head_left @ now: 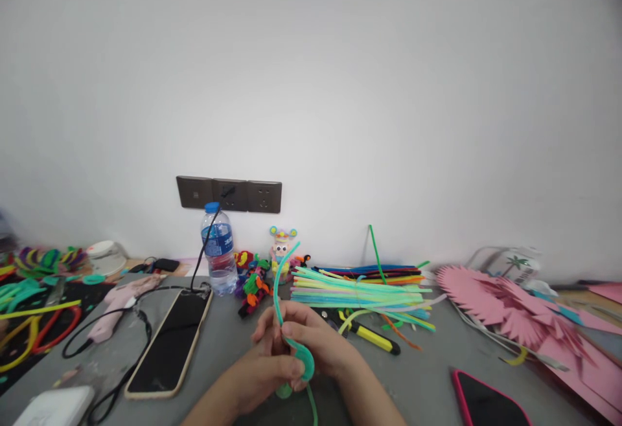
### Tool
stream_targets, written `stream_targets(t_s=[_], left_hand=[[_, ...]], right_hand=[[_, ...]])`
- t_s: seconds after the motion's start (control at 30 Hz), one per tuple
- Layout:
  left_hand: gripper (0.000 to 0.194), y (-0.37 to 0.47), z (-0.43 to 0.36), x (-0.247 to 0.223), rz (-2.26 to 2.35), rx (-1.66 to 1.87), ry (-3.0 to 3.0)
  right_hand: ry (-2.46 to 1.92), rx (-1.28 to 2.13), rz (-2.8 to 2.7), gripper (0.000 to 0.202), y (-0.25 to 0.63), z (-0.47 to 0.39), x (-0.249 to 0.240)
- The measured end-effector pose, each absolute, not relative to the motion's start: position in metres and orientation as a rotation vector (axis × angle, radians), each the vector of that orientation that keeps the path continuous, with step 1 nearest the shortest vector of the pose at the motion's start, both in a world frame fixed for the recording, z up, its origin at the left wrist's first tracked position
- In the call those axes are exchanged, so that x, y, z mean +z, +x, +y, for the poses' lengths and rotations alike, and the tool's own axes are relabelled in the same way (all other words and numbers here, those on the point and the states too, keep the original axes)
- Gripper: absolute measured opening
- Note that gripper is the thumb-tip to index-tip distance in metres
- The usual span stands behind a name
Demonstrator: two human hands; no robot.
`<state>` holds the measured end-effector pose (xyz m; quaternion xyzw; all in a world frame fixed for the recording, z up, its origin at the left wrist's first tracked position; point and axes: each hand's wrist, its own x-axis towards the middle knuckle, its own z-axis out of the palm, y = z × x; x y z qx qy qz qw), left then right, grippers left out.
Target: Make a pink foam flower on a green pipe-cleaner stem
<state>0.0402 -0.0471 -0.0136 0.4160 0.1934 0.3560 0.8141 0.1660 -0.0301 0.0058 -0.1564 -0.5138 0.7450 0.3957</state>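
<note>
Both my hands meet low in the middle of the head view, around a teal pipe cleaner (276, 290). My left hand (267, 371) is closed, its thumb pressing on a flat curled part (306, 361) of the teal piece. My right hand (311, 332) pinches the strand a little higher, where a long end curves upward. Another pale green strand (311, 403) hangs below the hands, and a round green bit shows under the left thumb. Fingers hide how these parts join. Behind the hands lies a bundle of colourful pipe cleaners (359, 293).
A yellow utility knife (374, 337) lies right of my hands. Leftward are a corded phone (170, 345), a water bottle (219, 251), a pink glue gun (116, 303) and scissors (53, 329). Pink folded paper (505, 309) and a pink-cased phone (488, 400) occupy the right.
</note>
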Motion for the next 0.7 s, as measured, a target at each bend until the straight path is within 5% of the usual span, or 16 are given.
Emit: stream_targets(t_s=[0.7], left_hand=[[0.033,0.0401,-0.0471,-0.0126,0.419,0.757,0.891]], right_hand=[[-0.408,1.889,-1.304,0.039,0.1665,-0.0304,0.0068]])
